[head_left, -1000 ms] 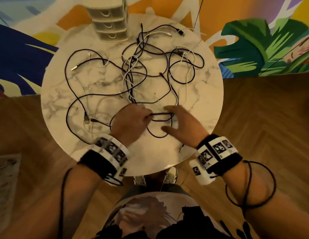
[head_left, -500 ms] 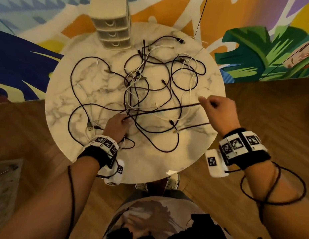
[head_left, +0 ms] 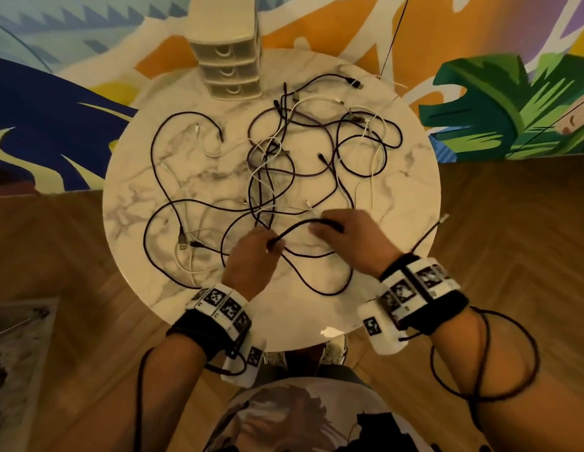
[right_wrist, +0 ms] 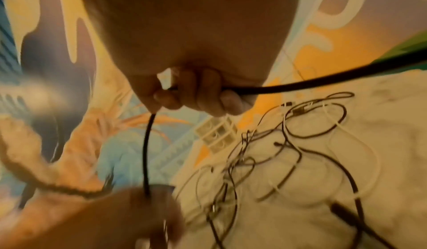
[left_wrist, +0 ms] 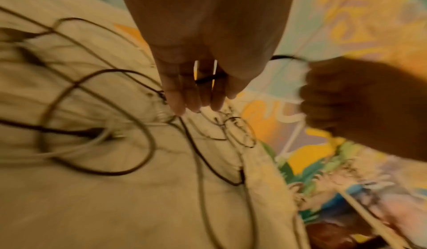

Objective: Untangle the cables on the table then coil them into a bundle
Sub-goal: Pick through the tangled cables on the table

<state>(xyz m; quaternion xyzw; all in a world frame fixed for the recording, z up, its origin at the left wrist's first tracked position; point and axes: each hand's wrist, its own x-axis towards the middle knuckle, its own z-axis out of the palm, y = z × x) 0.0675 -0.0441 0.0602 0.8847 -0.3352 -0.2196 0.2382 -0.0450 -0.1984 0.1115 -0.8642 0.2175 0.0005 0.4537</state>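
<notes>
A tangle of black and white cables (head_left: 274, 164) lies spread over the round marble table (head_left: 411, 197). Both hands work at the near side of the table. My left hand (head_left: 267, 247) pinches one black cable (head_left: 295, 228), seen crossing under its fingers (left_wrist: 184, 96) in the left wrist view. My right hand (head_left: 329, 225) grips the same cable a short way along, with its fingers (right_wrist: 203, 96) curled round it. The black cable (right_wrist: 146, 152) arcs between the two hands. Its free end with a light plug (head_left: 443, 219) sticks out past the table's right edge.
A small cream drawer unit (head_left: 227, 57) stands at the table's far edge. Loose USB plugs (head_left: 183, 246) lie at the near left. A dark cord (head_left: 486, 353) loops round my right forearm. Wooden floor and a painted wall surround the table.
My right hand has come back left from its stretched-out position and now sits close to the left hand. The cable between them has gone from taut to a short arc.
</notes>
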